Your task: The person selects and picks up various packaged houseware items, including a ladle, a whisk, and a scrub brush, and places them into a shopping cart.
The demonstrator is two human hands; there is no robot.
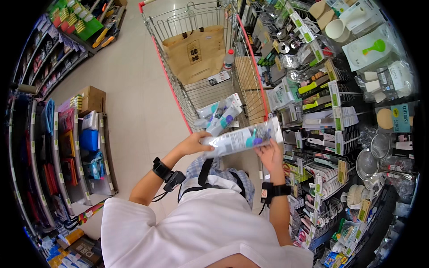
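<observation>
Between my two hands lies a long clear plastic package [234, 140] with a white end flap and teal and purple parts on it. My left hand [197, 143] grips its left end, thumb on top. My right hand [270, 154] holds the other end near the flap, fingers along its lower edge. Just beyond is the wire shopping cart [187, 100] with red edge strips. Several similar packages [223, 117] lie in its near end, overlapping one another. What exactly is inside the held package cannot be made out.
Farther inside the cart are a brown shopping bag [196, 55], a red-capped bottle [228, 60] and a phone [219, 78]. Hanging kitchen tools crowd the rack [338, 117] close on my right. Shelves [107, 157] with a cardboard box [93, 100] stand left across the tiled aisle [140, 83].
</observation>
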